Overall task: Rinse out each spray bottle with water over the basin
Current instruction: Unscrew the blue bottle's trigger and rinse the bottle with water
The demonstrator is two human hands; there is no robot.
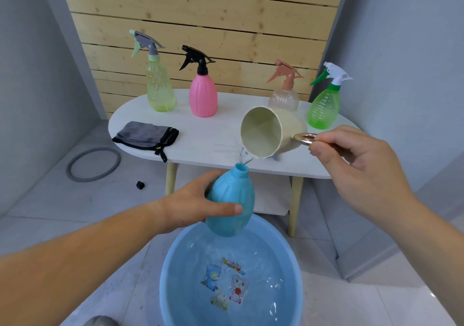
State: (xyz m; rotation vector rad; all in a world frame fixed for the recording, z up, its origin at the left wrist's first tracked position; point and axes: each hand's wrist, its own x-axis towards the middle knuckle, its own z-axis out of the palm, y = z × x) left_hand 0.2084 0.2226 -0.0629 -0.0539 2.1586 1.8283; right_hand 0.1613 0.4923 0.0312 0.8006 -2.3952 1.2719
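Observation:
My left hand point(198, 206) grips a light-blue spray bottle point(232, 200) with its head off, held upright over the blue basin point(175, 263), which holds water. My right hand point(351, 159) pinches the golden handle of a cream cup point(270, 132) tilted toward the bottle's open neck. A thin stream of water runs from the cup's rim into the neck. On the white table point(208, 139) stand several capped spray bottles: yellow-green point(159, 87), pink point(203, 94), clear with a peach head point(285, 94) and green point(325, 107).
A folded grey cloth point(148, 134) lies on the table's left end. On the tiled floor to the left are a grey ring point(72, 162) and a small black cube point(140, 185). A wooden slat wall stands behind the table.

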